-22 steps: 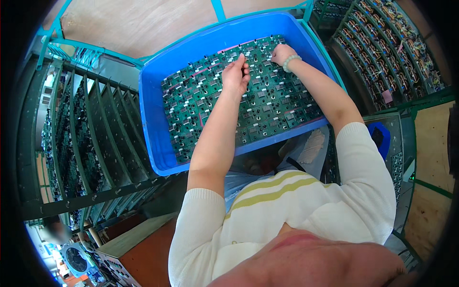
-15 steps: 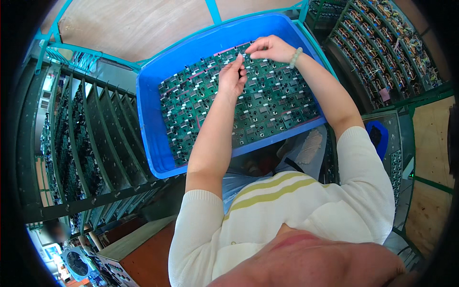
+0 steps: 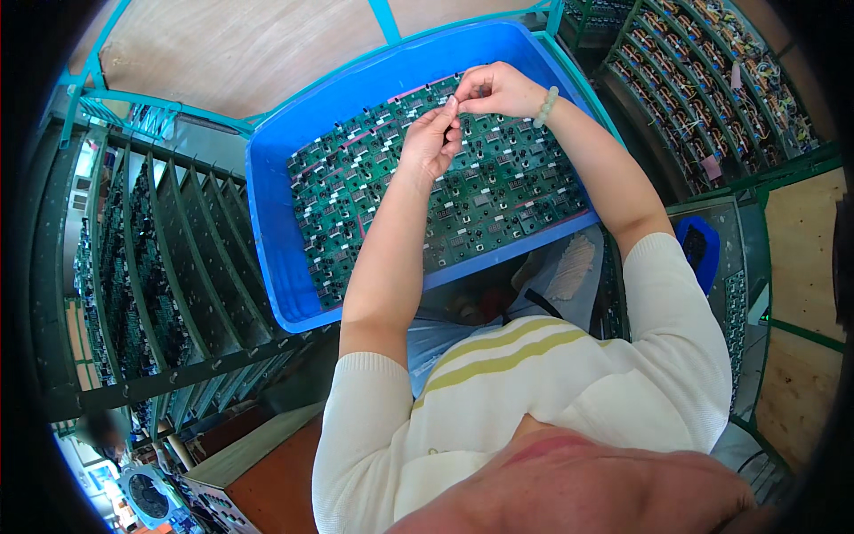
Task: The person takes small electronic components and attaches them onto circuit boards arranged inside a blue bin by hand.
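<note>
Both hands over the big blue bin (image 3: 264,191), up near its far side. Green circuit boards (image 3: 480,214) lie in it face up, side by side, covering its floor, dark and white components showing. Left hand (image 3: 432,141): fingers curled, thumb pressed on the forefinger. Right hand (image 3: 498,92), pale bead bracelet (image 3: 546,108) on the wrist: thumb and forefinger tips pressed together, meeting the left fingertips. Can't tell if either grip pinches a small part; too tiny from here. Slotted dark rack (image 3: 213,258) left of the bin, boards upright in its outer slots. Wired boards on a rack (image 3: 703,93) at right. Smaller blue container (image 3: 709,267) by the right elbow.
</note>
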The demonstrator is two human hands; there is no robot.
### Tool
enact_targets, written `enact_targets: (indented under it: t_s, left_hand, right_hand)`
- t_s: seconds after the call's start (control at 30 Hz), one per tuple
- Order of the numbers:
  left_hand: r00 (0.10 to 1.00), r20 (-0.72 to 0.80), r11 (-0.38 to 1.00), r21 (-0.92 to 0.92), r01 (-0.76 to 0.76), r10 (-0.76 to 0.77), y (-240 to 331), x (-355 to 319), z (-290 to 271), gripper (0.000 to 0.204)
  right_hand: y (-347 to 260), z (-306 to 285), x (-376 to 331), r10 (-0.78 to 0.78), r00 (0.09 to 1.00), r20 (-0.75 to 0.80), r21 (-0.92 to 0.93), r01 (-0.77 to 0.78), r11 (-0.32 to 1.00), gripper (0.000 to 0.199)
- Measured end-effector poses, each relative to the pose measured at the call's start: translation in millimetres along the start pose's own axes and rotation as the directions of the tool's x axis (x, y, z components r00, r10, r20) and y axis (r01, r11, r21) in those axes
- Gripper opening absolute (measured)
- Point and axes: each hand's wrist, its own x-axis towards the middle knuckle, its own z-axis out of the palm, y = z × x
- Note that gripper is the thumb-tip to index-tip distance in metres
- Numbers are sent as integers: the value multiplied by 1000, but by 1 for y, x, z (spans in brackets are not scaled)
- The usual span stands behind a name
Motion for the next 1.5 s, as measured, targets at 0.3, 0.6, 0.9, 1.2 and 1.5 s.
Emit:
enact_targets:
  t_s: [0.3, 0.6, 0.9, 1.2, 1.5]
  left_hand:
    - [989, -142, 980, -185, -73, 47, 8, 13, -25, 24]
    - [966, -209, 964, -185, -193, 153, 14, 12, -32, 19]
    - [950, -252, 974, -88, -211, 183, 15, 13, -30, 12]
    - [960, -268, 997, 35, -72, 78, 13, 8, -23, 23]
    - [993, -116, 995, 94, 12, -1, 21, 1, -20, 28]
  right_hand:
    - [70, -27, -19, 447, 872, -198, -695, -446, 563, 10]
    - [82, -17, -20, 566, 792, -229, -741, -519, 426, 18]
    - [68, -8, -17, 579, 774, -257, -819, -492, 295, 17]
    - [28, 13, 5, -47, 979, -198, -588, -81, 805, 15]
    - [-1, 41, 18, 140, 979, -147, 250, -100, 963, 17]
